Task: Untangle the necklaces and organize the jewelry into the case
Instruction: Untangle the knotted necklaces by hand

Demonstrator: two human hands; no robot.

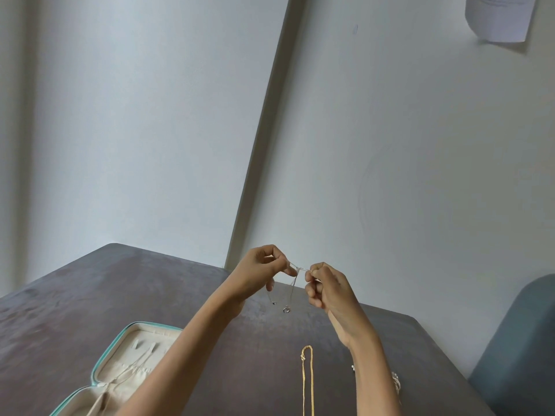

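**Two hands work a silver tangle above the counter**

Both hands are raised over the far part of the dark counter (75, 298), close together. The left hand (259, 273) has its fingers curled, thumb and fingertips pinching a thin silver chain (295, 270). The right hand (326, 288) pinches the same chain from the other side, fingers curled in a tight grip. Between the two pinches the chain runs short and nearly level, with what looks like a small knot where strands meet; how many necklaces are caught there cannot be told.

From that spot fine strands hang down. One ends in a small ring pendant (285, 309); another, further left, ends in a tiny dark bead (273, 302). Both dangle in front of the counter.

A gold chain (307, 379) lies on the counter near the right forearm, doubled into a long narrow loop running to the bottom edge. To the right of that forearm some pale jewelry (395, 381) shows, partly hidden and blurred.

At lower left the case (103, 355) lies open, teal-edged with a cream lining; thin chains lie across its inside. A grey-blue chair (522, 340) stands at the right, and a paper (500, 16) hangs on the wall.
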